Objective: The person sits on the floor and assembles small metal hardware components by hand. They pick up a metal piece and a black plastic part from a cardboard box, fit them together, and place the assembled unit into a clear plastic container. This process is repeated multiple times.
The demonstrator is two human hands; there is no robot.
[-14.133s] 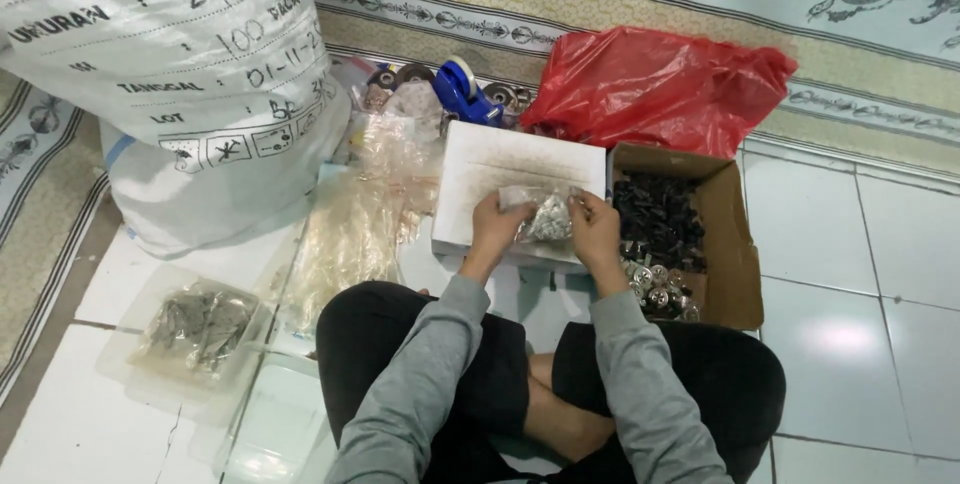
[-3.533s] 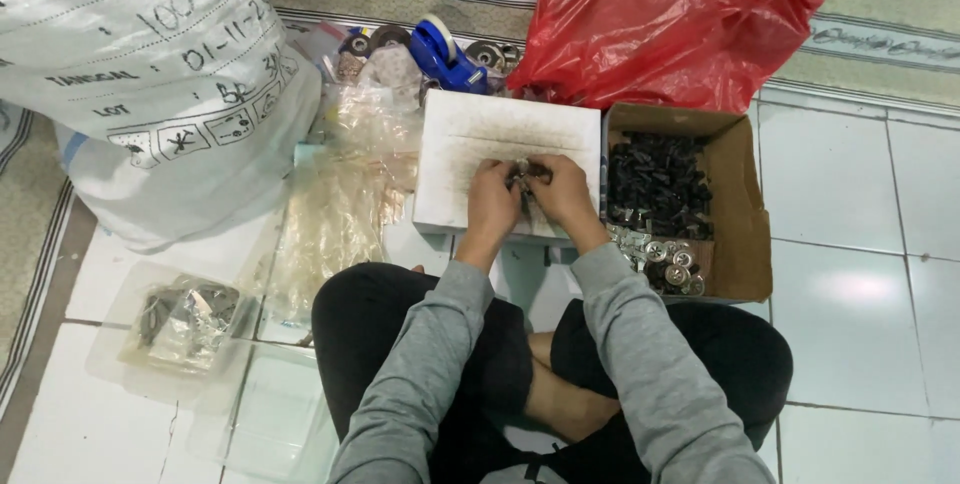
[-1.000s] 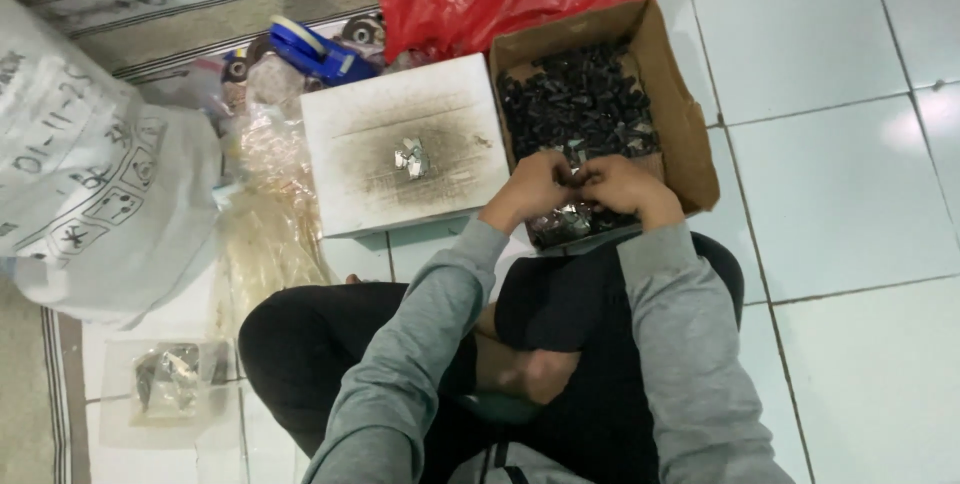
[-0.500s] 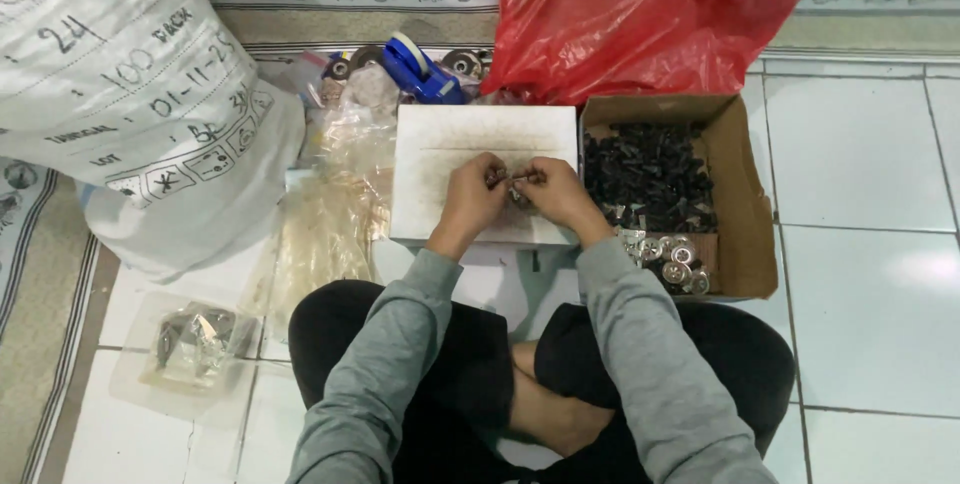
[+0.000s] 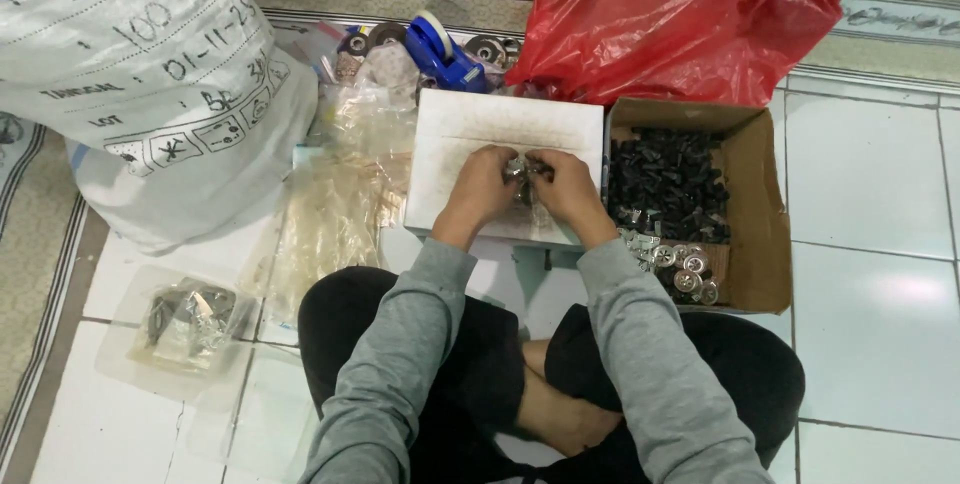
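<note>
Left hand (image 5: 487, 182) and right hand (image 5: 563, 185) together on small metal part (image 5: 520, 170), mid-white box (image 5: 505, 139).

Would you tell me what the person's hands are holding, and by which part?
Both the left hand and the right hand pinch a small shiny metal part between them; which part of it cannot be told.

Small shiny metal part (image 5: 520, 170), pinched above white box (image 5: 470, 129)
</note>
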